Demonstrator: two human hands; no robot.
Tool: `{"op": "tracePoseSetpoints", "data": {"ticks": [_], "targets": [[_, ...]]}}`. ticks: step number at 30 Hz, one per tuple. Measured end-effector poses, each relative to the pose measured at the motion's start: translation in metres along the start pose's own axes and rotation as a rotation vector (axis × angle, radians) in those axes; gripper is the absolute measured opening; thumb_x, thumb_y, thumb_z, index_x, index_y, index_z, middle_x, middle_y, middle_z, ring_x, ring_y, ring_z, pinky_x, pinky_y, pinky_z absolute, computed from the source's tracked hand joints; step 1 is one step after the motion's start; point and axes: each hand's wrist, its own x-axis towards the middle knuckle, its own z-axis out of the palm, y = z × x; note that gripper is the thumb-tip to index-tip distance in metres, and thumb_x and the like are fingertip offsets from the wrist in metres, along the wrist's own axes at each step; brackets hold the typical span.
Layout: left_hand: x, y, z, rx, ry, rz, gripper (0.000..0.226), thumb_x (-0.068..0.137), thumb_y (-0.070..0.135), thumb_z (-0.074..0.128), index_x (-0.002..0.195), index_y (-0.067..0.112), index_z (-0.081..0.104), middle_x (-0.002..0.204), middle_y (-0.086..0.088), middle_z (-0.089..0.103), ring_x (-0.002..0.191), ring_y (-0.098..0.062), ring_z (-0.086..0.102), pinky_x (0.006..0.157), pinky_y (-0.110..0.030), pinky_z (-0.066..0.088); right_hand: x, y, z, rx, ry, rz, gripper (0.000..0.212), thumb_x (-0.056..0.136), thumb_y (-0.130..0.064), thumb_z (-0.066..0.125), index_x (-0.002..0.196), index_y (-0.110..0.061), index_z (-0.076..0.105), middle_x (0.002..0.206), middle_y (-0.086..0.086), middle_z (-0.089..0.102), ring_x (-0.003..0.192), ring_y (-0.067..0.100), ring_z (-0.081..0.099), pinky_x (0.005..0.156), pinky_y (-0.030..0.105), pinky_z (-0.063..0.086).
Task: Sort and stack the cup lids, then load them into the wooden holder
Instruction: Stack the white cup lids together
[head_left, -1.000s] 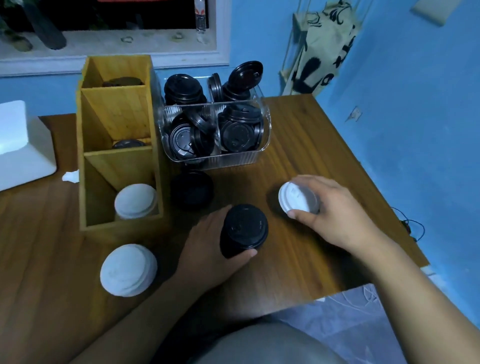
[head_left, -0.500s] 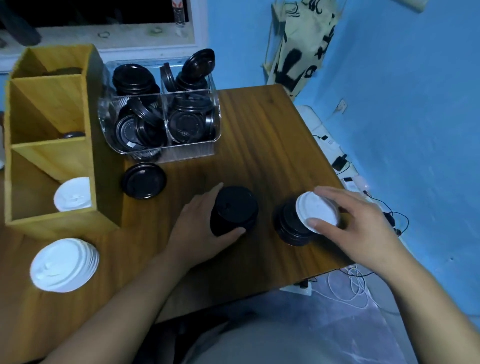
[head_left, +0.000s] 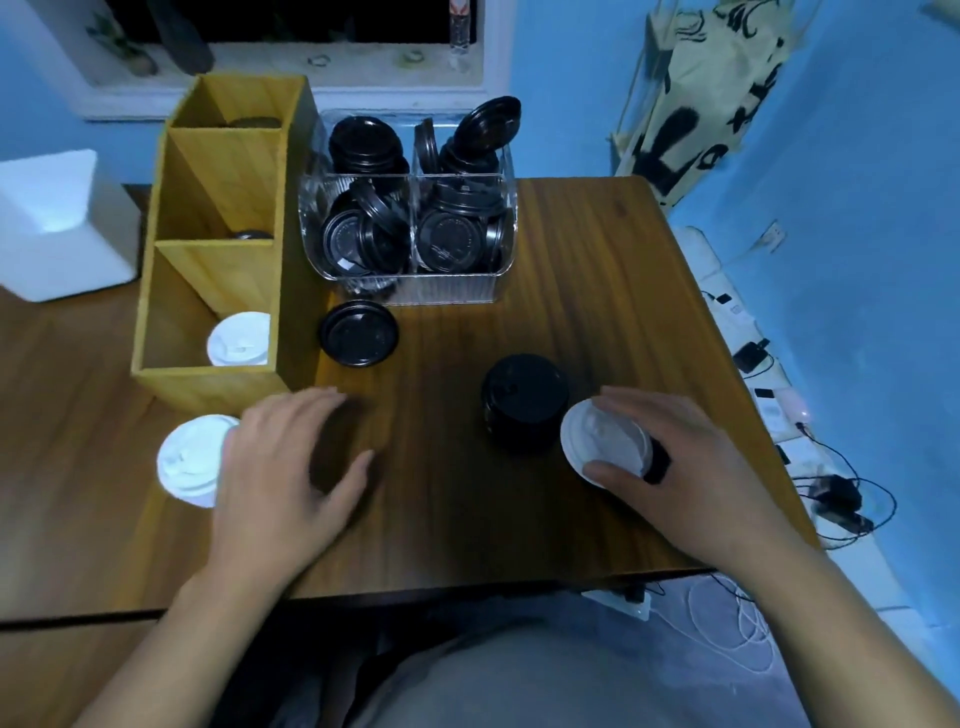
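A tall stack of black lids (head_left: 524, 400) stands free on the wooden table (head_left: 571, 322). My right hand (head_left: 675, 467) grips a white lid (head_left: 605, 441) lying on a low black stack (head_left: 657, 465) just right of it. My left hand (head_left: 285, 467) hovers open over the table, holding nothing, beside a white lid stack (head_left: 189, 460). The wooden holder (head_left: 218, 244) has white lids (head_left: 239, 340) in its near compartment and dark lids in the two behind. One black lid (head_left: 358, 332) lies flat beside the holder.
A clear plastic bin (head_left: 410, 228) full of loose black lids stands behind. A white box (head_left: 57, 228) sits at the far left. The table's right and front edges are close to my right hand; cables and chargers (head_left: 831, 499) lie on the floor.
My left hand has let go of the tall black stack and moved left toward the white stack. My right hand still holds the white lid on the low black stack.
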Motion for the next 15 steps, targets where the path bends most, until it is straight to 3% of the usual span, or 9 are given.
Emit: {"op": "tracePoseSetpoints", "data": {"ticks": [4,8,15], "targets": [[-0.040,-0.068,-0.030,0.262,0.032,-0.237,0.065,0.081,0.056,0.058,0.126,0.008,0.061,0.133,-0.011,0.059,0.121,-0.041,0.052,0.092,-0.054,0.042,0.011,-0.013,0.014,-0.010,-0.035,-0.029,0.063,0.080,-0.061,0.068,0.138,-0.042,0.053,0.140,-0.031,0.045,0.127,-0.012,0.033,0.094,0.005,0.024],[-0.063,-0.093,-0.024,0.092,-0.003,-0.345,0.062,0.088,0.046,0.061,0.138,0.010,0.052,0.141,-0.014,0.053,0.130,-0.038,0.048,0.104,-0.057,0.043,0.017,-0.029,0.028,-0.016,-0.063,-0.058,0.062,0.082,-0.054,0.073,0.139,-0.041,0.053,0.139,-0.032,0.044,0.127,-0.014,0.030,0.094,0.007,0.025],[-0.045,-0.059,0.007,-0.188,-0.097,-0.130,0.067,0.088,0.052,0.067,0.140,0.011,0.054,0.148,-0.008,0.051,0.137,-0.025,0.048,0.111,-0.040,0.042,0.020,-0.054,0.055,0.041,-0.082,-0.105,0.060,0.079,-0.054,0.074,0.135,-0.037,0.059,0.140,-0.026,0.052,0.134,-0.004,0.038,0.103,0.004,0.025]]}}
